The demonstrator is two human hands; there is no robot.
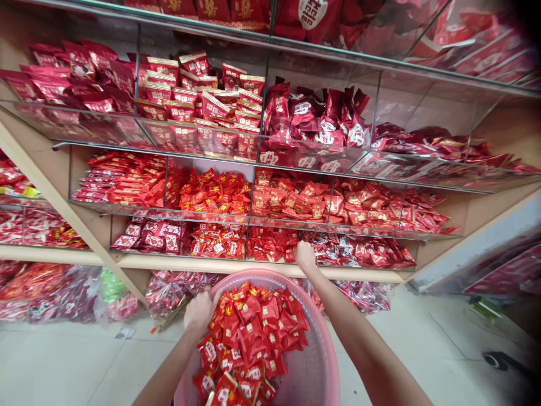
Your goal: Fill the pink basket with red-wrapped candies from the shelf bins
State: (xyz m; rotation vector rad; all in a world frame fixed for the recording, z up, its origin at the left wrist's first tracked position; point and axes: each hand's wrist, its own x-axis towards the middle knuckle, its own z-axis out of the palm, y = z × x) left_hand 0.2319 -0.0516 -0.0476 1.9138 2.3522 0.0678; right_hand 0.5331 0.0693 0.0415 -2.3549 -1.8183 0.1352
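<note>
A pink plastic basket (331, 361) holds a heap of red candy packets (253, 332), with bare pink floor showing on its right side. My left hand (199, 309) is closed around the basket's rim at the far left, fingers partly hidden by the rim. Reaching forward, my right hand (305, 256) is at the lowest shelf compartment, by the edge between red packets (270, 243) and dark-and-white packets (333, 248). It looks closed, but its fingertips are hidden, and what they hold cannot be made out.
Glass-fronted shelves (203, 213) with dividers hold more red packets in tiers. A wooden ledge (169, 262) runs under the lowest tier. Bulging clear bags (181, 287) lie on the tiled floor (105, 361) below. A dark object (499, 361) is at the right.
</note>
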